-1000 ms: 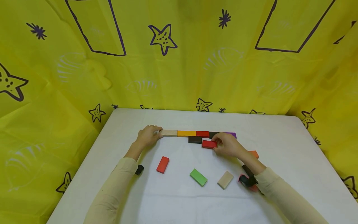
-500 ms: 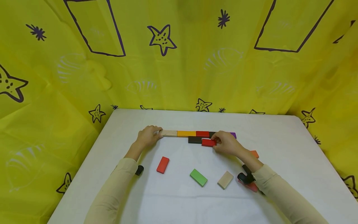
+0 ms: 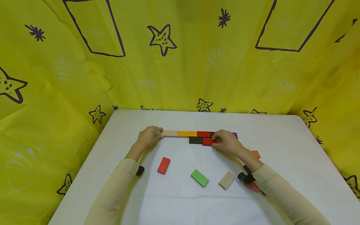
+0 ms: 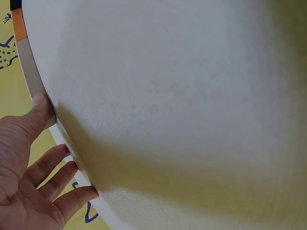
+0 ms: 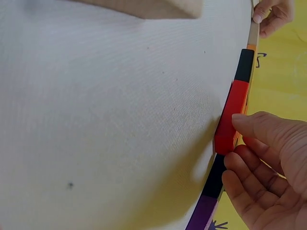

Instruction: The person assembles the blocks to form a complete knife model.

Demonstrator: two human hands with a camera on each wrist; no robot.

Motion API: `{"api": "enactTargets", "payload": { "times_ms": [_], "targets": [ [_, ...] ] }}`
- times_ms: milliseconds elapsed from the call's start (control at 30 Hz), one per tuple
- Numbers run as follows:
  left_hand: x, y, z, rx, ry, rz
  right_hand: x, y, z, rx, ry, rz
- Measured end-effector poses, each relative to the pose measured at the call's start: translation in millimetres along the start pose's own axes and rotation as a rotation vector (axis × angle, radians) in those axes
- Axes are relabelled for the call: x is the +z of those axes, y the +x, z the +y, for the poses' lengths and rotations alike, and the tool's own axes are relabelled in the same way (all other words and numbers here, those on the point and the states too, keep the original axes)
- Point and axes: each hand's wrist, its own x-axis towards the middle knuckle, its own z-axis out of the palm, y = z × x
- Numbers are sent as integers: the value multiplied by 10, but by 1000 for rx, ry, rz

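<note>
A row of flat wooden blocks runs across the white table in the head view. From left to right it shows a plain wood block [image 3: 170,134], an orange block [image 3: 187,134], a red one, a black one partly covered and a purple block [image 3: 234,135]. At the left end my left hand [image 3: 148,137] holds the plain block, thumb on its near side in the left wrist view. In front of the row lies a black block [image 3: 195,140]. Against its right end is a second red block [image 3: 208,142], pinched by my right hand [image 3: 228,142], whose thumb shows on it in the right wrist view.
Nearer on the table [image 3: 171,206] lie a loose red block [image 3: 163,165], a green block [image 3: 199,178] and a plain block [image 3: 226,180]. An orange block [image 3: 255,154] and a pinkish-red block [image 3: 251,186] are partly behind my right arm. A yellow curtain [image 3: 185,78] hangs behind.
My right hand has moved the red block away from me and slightly left, from just in front of the row to beside the black block. The left hand has stayed in place.
</note>
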Motion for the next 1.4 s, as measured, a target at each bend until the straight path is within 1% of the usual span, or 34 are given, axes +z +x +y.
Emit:
{"api": "enactTargets", "payload": {
  "times_ms": [333, 867, 1100, 1233, 1400],
  "targets": [
    [2, -7, 6, 7, -1, 8, -8, 23, -24, -1, 18, 11],
    [20, 0, -1, -7, -1, -1, 1, 39, -12, 6, 14, 14],
    [28, 0, 1, -7, -2, -1, 23, -41, -92, 5, 7, 23],
    [21, -5, 7, -9, -4, -1, 53, -109, -143, -1, 37, 28],
    [8, -5, 10, -11, -1, -8, 97, -225, -222, -28, 79, 17]
  ]
}}
